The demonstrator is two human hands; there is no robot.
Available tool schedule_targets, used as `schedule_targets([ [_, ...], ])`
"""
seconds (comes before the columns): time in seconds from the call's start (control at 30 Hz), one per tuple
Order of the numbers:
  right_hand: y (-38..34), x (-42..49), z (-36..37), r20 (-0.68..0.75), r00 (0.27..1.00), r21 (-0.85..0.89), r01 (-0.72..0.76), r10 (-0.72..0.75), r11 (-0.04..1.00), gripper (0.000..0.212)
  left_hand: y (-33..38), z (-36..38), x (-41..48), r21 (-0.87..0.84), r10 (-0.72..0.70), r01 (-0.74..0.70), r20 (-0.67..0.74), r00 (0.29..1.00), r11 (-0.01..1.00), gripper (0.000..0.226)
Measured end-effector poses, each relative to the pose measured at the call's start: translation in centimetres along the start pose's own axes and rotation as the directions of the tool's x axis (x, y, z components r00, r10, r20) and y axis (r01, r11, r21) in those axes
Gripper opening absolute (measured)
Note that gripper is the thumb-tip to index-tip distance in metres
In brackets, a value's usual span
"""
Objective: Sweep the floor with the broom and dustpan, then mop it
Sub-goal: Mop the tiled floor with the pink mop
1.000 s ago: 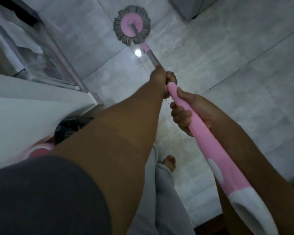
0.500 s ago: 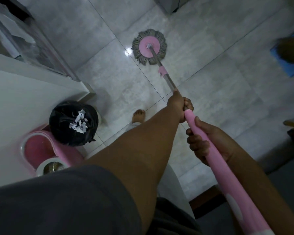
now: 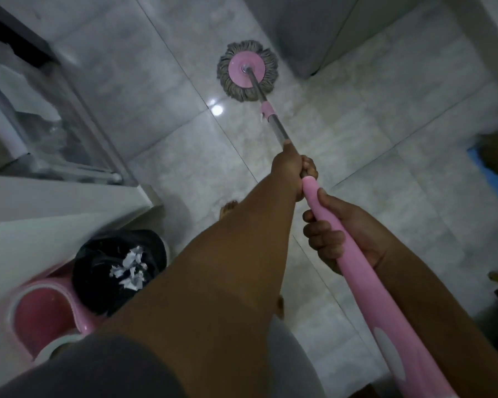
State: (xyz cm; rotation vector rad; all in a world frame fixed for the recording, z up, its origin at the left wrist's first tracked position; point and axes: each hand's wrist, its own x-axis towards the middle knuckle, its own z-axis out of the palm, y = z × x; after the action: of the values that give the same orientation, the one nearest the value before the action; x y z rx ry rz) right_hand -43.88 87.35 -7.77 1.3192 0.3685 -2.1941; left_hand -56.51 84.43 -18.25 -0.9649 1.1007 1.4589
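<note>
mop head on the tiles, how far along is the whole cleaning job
Done, apparently: sweeping, since torn paper scraps lie in the black bin bag. In hand: mopping; the left hand and right hand grip the mop handle, mop head flat on the tiled floor. Left: the rest of the floor; how much is already mopped cannot be told.

The floor (image 3: 357,116) is pale, glossy tile that throws back a bright glint. The mop's head (image 3: 247,70) is a smooth pink plastic disc ringed with shaggy grey yarn; its shaft (image 3: 276,126) is bare shiny metal, then a matt pink plastic grip (image 3: 354,271). A black plastic bin liner (image 3: 110,268) holds crumpled paper (image 3: 128,268).
</note>
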Motion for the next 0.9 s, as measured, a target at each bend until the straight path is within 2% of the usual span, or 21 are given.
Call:
schedule_targets([
  [0.27,-14.3,8.5,12.4,0.028,0.999,-0.056,0.024,-0.022,0.998,0.043,20.0,2.5,5.8,-0.034,0.074,-0.073,0.016,0.997,0.997,0.046],
  [0.43,-18.5,10.7,15.5,0.032,0.999,-0.046,0.04,-0.039,0.998,0.044,25.4,3.5,7.9,-0.034,0.063,-0.064,-0.004,0.998,0.997,0.046],
  [0.7,-15.5,9.6,12.5,0.05,0.997,-0.031,0.059,-0.058,0.998,0.044,21.7,3.0,7.6,0.048,0.069,-0.068,-0.022,0.997,0.997,0.051],
  [0.9,-7.8,4.2,6.3,0.016,0.998,0.007,0.066,-0.066,0.998,0.038,10.8,2.1,3.3,0.072,0.013,-0.013,0.001,1.0,0.997,0.046],
])
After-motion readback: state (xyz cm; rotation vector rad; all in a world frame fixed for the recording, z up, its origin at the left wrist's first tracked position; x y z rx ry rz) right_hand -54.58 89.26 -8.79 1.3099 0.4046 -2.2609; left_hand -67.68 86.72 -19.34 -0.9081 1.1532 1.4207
